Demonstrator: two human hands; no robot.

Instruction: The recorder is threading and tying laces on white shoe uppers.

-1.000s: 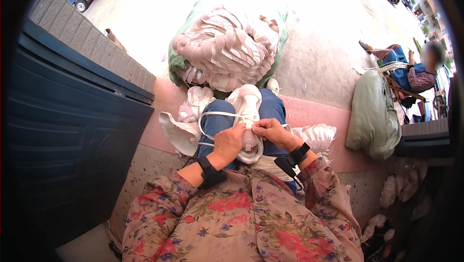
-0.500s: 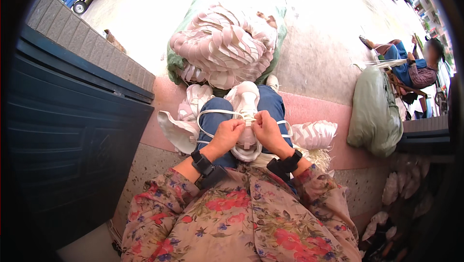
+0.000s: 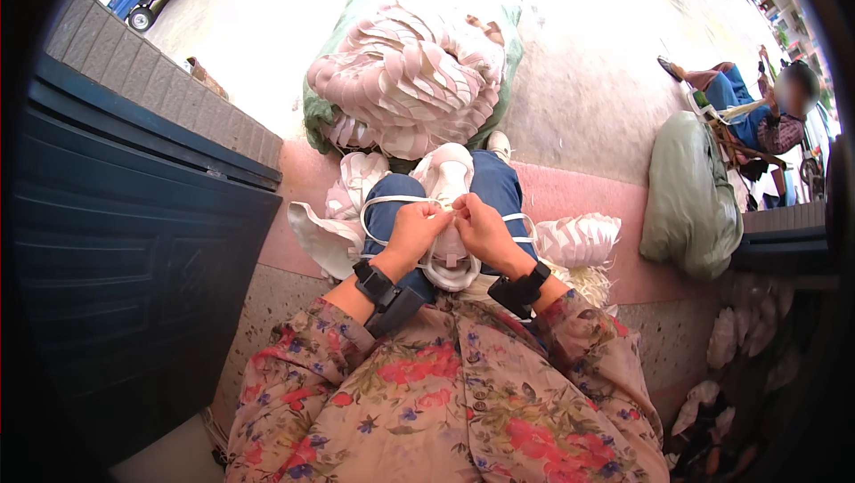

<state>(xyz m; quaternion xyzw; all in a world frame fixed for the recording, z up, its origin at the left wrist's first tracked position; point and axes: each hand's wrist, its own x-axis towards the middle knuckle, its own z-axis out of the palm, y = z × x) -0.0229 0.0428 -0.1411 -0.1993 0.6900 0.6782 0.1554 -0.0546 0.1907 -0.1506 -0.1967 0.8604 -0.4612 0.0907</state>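
Note:
A white shoe upper [image 3: 447, 167] lies between my knees, its toe pointing away from me. My left hand [image 3: 419, 228] pinches a white shoelace [image 3: 381, 202] over the upper's eyelet area. My right hand [image 3: 483, 227] is closed on the lace right beside it, so the two hands almost touch. One lace loop curves out over my left knee, and another part hangs by my right knee. The fingers hide the exact spot where the lace passes through the upper.
A green sack [image 3: 322, 122] heaped with stacked pinkish-white uppers stands ahead. Loose uppers [image 3: 325, 234] lie left of my knees; a bundle of uppers [image 3: 579, 241] lies right. A blue door [image 3: 134, 251] borders the left. A full green sack [image 3: 690, 198] and a seated person [image 3: 757, 118] are at right.
My hands have come closer together over the upper, the left one turning inward. The view has shifted slightly. The seated person's arms have moved.

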